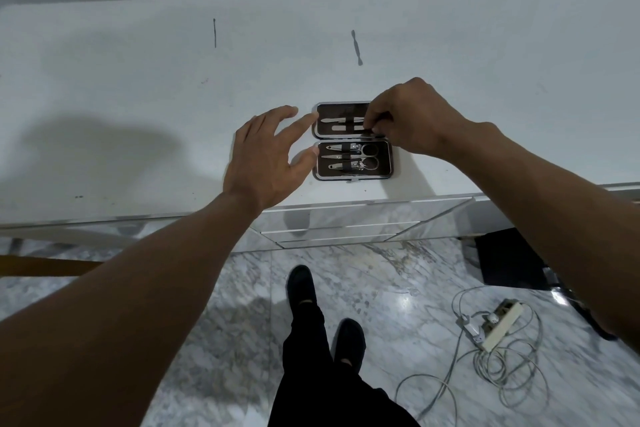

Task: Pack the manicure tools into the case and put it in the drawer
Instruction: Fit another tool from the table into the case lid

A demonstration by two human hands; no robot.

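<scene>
White counter (138, 97), manicure case (387, 163) open. Right hand (412, 118) pinches a flat tool (341, 128) into the far half; left hand (266, 156) spread wide alongside. Two loose tools (356, 47) beyond likely come next.

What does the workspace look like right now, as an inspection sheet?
Surface: white counter, few dark specks.
Job's things: open case, tools strapped in both halves; thin stick and pusher lie loose beyond.
Clutter: nothing seen.
Grips: left grip open at case's left edge; right grip pinches flat tool in far half.
Cables: power strip, tangled cords on floor.
Surroundings: marble floor, drawers below.
</scene>
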